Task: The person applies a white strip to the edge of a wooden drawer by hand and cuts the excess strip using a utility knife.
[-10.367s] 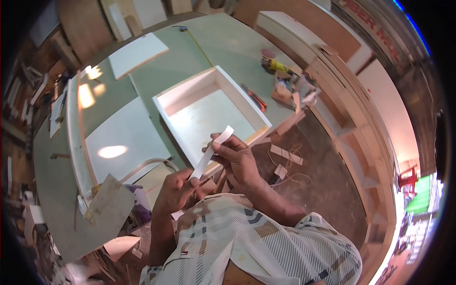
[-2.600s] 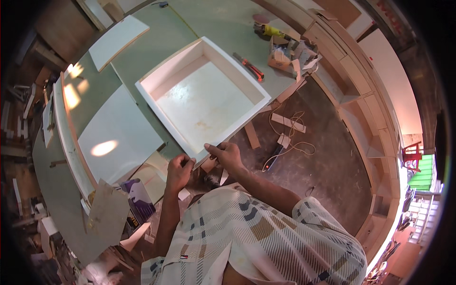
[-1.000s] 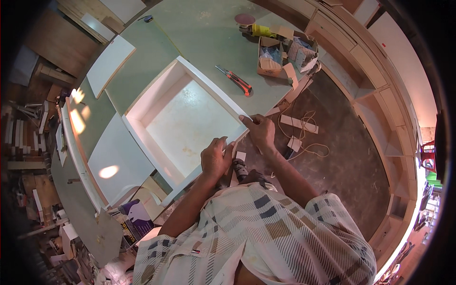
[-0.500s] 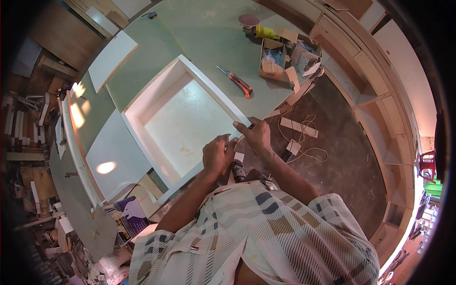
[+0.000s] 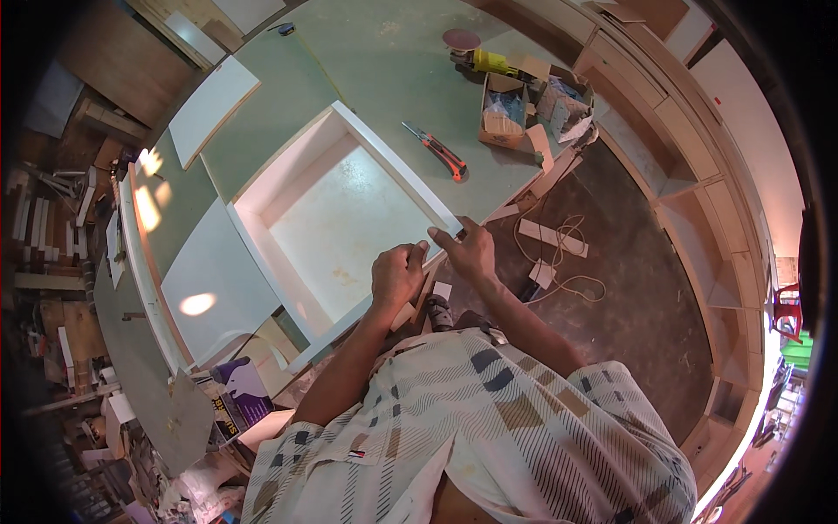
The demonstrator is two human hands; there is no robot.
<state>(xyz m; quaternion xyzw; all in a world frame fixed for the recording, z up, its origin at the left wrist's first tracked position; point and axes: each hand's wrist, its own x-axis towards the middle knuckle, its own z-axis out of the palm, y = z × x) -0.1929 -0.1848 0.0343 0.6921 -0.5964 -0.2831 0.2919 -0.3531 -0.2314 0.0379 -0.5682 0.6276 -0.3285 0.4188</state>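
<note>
Hands (image 5: 399,278) @ wht box's (image 5: 336,329) edge

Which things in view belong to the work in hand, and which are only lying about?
Likely in use:
- white open-topped box
- left hand, right hand (at its near edge)

Apparently lying about:
- orange-and-black utility knife
- tape measure
- yellow angle grinder
- open cardboard box

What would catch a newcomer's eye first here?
Probably the big white open-topped box at the centre of the view, with the left hand and right hand at its near edge, toward the right corner. Right of it, the orange-and-black cutter stands out against the green tabletop. Farther back, toward the upper right, lies a yellow power tool with a reddish disc.
</note>
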